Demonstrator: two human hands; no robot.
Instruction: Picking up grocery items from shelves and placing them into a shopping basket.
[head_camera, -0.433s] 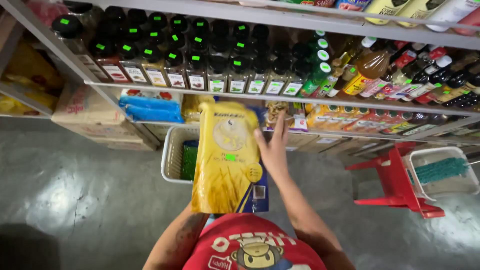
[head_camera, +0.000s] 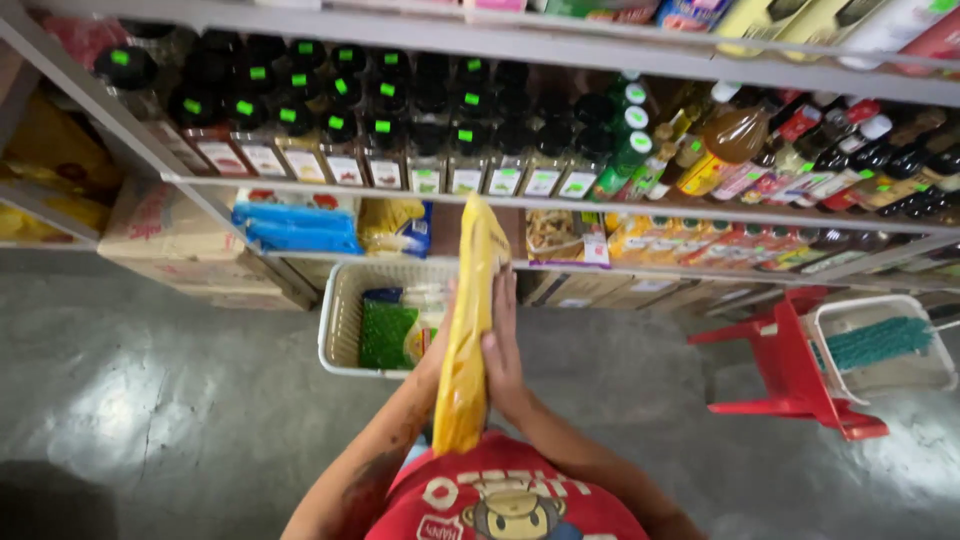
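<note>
The yellow packet (head_camera: 468, 330) now stands edge-on to the camera, pressed between the two palms, whereas a moment ago its broad printed face was turned up toward the camera. The right hand (head_camera: 503, 350) lies flat against the packet's right side with its fingers (head_camera: 505, 300) stretched straight along it, not curled; earlier this hand was only at the packet's right edge. The left hand (head_camera: 440, 345) is mostly hidden behind the packet, so only its edge shows pressing from the other side, and whether its fingers are curled cannot be told. The packet is held upright in front of the chest, above the white basket (head_camera: 338, 325) that sits on the grey floor (head_camera: 150, 400) and holds a green packet (head_camera: 386, 335). Its top reaches up to the shelf (head_camera: 560, 205) of dark bottles (head_camera: 420, 130). A red stool (head_camera: 790, 370) stands to the right, as before.
</note>
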